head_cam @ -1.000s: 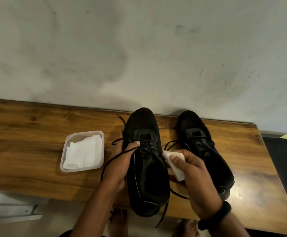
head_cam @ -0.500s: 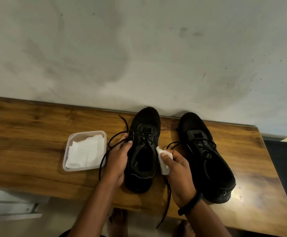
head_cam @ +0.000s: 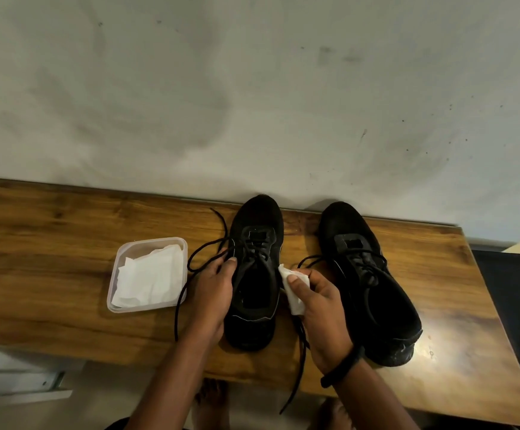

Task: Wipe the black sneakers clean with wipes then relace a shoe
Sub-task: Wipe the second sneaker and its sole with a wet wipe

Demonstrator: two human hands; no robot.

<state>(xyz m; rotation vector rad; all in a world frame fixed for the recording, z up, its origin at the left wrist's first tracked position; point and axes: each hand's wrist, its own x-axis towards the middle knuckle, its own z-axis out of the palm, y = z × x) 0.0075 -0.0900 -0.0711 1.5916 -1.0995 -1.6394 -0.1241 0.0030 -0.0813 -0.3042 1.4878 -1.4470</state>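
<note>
Two black sneakers stand on the wooden table (head_cam: 51,268), toes toward the wall. The left sneaker (head_cam: 257,243) sits flat between my hands, its black lace (head_cam: 201,252) loose and trailing off both sides. My left hand (head_cam: 213,293) grips this shoe's left side near the eyelets. My right hand (head_cam: 317,308) holds a folded white wipe (head_cam: 293,293) against the shoe's right side. The right sneaker (head_cam: 373,283) stands apart to the right, still laced.
A clear plastic tub (head_cam: 119,274) of white wipes sits left of the shoes. The wall runs right behind the table's far edge. The near edge is close to the shoe heels, with bare feet below it. A dark surface lies beyond the table's right end.
The left sneaker was lifted toward me a second ago and now rests on the table farther back. Both hands moved away with it, the wipe still at its right side.
</note>
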